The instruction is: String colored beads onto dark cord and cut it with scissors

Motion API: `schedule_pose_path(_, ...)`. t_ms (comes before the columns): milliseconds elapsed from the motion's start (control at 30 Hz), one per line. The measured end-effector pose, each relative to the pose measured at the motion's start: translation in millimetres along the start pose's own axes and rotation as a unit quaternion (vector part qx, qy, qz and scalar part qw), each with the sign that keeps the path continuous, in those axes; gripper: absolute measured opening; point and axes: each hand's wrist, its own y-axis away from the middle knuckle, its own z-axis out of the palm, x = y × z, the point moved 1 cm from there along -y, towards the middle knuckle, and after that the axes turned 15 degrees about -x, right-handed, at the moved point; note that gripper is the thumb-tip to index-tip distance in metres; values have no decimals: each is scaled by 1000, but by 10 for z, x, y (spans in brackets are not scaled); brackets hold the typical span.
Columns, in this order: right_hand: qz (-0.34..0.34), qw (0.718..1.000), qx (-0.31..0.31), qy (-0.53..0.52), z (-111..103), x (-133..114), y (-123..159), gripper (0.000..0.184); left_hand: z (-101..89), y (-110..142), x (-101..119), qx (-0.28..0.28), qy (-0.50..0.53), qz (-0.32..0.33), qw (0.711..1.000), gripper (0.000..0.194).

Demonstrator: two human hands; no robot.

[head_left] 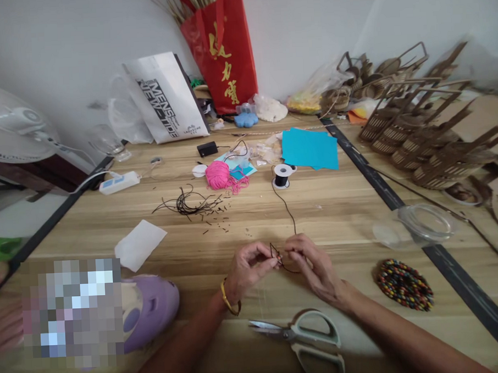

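Observation:
My left hand (252, 266) pinches a small piece of cord work with reddish beads (279, 258), too small to make out fully. Opposite it, my right hand (314, 263) has its fingertips closed on the black cord (290, 211). That cord runs back across the table to a white spool (282, 174) wound with black cord. A loop of it stands up between both hands. Below the hands lie scissors (299, 334) with pale handles, blades partly apart. A coil of multicoloured beads (405, 285) rests to the right.
Cut black cords (187, 203) and snippets lie at the left centre, near pink yarn (217, 174). Blue sheets (309, 148) lie farther back. A white paper (140, 245) and a purple object (155, 306) are at left, beside another person's hand (7, 326). Woven baskets (420, 140) stand at right.

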Motion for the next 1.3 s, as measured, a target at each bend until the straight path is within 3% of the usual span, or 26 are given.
schedule_pose_path(67,21,999,24,-19,-21,81,-11,26,-10,-3,5,-11,47,-18,999,24)
schedule_pose_path(267,107,974,-96,-175,4,222,-28,42,-4,-5,10,-22,95,-43,994,25)
schedule_pose_path(400,152,949,-107,-256,-23,206,-57,34,-9,-6,6,-15,104,-45,993,22)
schedule_pose_path(700,186,947,55,-256,-209,230,-61,27,-42,-10,-10,-7,97,-59,994,19)
schedule_pose_path(867,182,935,122,-277,-382,267,-61,25,-44,-36,6,31,133,-55,989,23)
schedule_pose_path(1000,206,938,158,-230,-501,379,-31,27,-62,-53,20,53,170,-44,983,25)
schedule_pose_path(1100,218,953,173,-120,-523,522,-12,27,-70,-61,24,59,187,-44,980,26)
schedule_pose_path(1200,166,973,151,51,-465,573,-18,21,-69,-64,14,66,192,-51,978,25)
schedule_pose_path(1300,86,986,102,105,-339,436,-27,19,-69,-64,-5,73,175,-54,980,24)
